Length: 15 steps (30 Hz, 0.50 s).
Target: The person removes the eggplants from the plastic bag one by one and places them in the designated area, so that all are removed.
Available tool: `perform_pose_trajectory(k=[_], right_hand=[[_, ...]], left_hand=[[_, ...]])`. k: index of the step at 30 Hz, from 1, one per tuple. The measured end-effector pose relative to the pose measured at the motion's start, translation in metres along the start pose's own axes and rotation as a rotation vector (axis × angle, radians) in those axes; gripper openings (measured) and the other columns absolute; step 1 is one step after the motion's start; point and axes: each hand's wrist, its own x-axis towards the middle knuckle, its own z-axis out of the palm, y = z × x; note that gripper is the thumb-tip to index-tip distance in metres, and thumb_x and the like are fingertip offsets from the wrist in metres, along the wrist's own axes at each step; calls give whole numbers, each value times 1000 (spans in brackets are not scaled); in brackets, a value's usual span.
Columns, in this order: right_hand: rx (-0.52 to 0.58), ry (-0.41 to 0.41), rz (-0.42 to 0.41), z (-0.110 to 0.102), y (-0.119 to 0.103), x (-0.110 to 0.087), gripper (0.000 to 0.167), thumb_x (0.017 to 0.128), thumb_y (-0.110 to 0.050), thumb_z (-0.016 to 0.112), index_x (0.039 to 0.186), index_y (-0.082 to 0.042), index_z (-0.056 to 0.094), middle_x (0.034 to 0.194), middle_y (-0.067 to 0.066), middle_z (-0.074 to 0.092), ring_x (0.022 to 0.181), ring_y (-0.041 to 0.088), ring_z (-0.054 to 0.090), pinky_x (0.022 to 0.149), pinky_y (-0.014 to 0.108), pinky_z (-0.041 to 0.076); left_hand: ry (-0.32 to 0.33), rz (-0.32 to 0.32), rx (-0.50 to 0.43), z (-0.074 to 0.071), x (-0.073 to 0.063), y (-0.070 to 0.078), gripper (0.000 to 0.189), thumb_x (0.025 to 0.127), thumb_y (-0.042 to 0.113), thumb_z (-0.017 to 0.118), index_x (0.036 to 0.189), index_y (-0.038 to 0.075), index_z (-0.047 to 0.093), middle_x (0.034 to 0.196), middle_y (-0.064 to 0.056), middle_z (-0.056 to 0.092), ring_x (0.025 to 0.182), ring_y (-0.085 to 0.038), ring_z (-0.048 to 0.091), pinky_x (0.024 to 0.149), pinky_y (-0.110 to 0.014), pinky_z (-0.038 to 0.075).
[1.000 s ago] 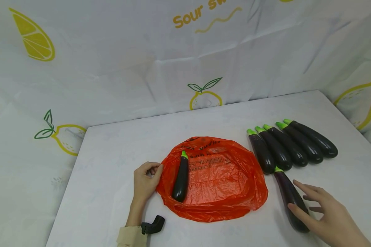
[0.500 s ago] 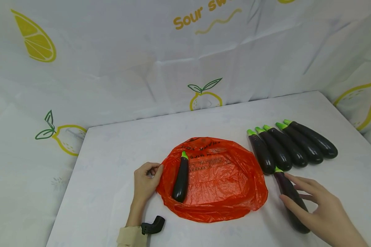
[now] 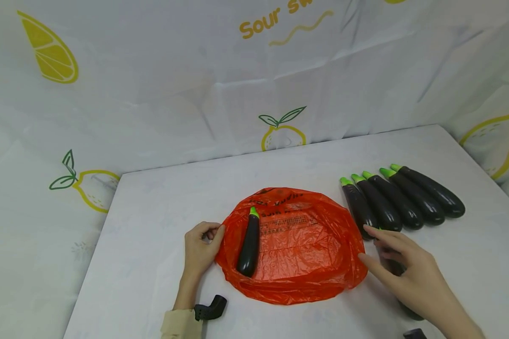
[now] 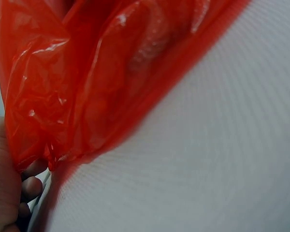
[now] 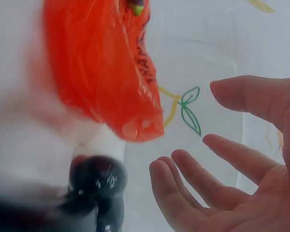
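Note:
A red plastic bag [image 3: 297, 254] lies spread with its mouth facing up. One eggplant [image 3: 249, 245] with a green stem end rests inside, toward the left. My left hand [image 3: 200, 247] pinches the bag's left rim between thumb and fingers; the left wrist view shows the gathered red film [image 4: 48, 121] there. My right hand [image 3: 411, 278] is held with fingers apart, right by the bag's right rim, and nothing is between thumb and fingers in the right wrist view. Beneath it a single eggplant [image 3: 410, 310] lies on the table, mostly hidden by the hand.
Several more eggplants [image 3: 393, 200] lie side by side at the right, stem ends toward the back. The white table [image 3: 152, 226] meets a white lemon-print cloth [image 3: 174, 103] behind. A black wrist device [image 3: 210, 308] sits at the left wrist.
My right hand has moved left and away from me, from over the single eggplant to the bag's right rim. The left hand, bag and eggplants have stayed put.

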Motion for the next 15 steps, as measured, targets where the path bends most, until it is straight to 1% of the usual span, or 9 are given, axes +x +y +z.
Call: perform_pose_trajectory(k=[1,2,4,9,12,15], right_hand=[[14,-5,-6,1,-2,2,64,77,-13,89,136,-9,64,126,20,66,98,34,65,70,32,63],[26,-11,-14,2,-5,3,63,78,-14,89,136,-10,64,127,19,66,99,34,66,71,33,63],[53,-26,-24,4,-10,7,62,80,-16,87,137,-10,63,128,18,66,100,34,67,72,41,63],[124,-55,-51,9,-25,15,59,82,-15,85,137,-10,63,128,16,66,100,31,68,75,41,63],[164,-73,-63,11,-33,20,58,83,-14,84,137,-9,63,129,17,66,101,31,69,77,43,63],[204,-80,-79,16,-41,24,58,83,-14,84,137,-9,64,129,18,66,102,31,69,78,44,63]], left_hand=[[1,0,-2,0,0,0,6,86,2,75,85,-4,75,68,-10,62,64,-16,50,59,-25,45],[-1,-1,-2,0,0,0,6,86,2,75,85,-4,75,68,-11,62,65,-17,51,59,-25,46],[-5,-6,6,0,0,1,5,87,3,75,85,-2,76,68,-9,62,65,-16,51,59,-24,45],[-29,4,-12,-3,0,-2,8,89,10,75,87,2,78,69,-2,63,67,-8,51,61,-20,45],[-30,26,-37,-3,0,-4,10,88,11,76,88,1,78,69,-1,63,67,-8,51,60,-20,45],[-30,31,-41,-3,0,-5,11,88,11,76,88,1,77,69,0,63,67,-8,51,60,-20,44]])
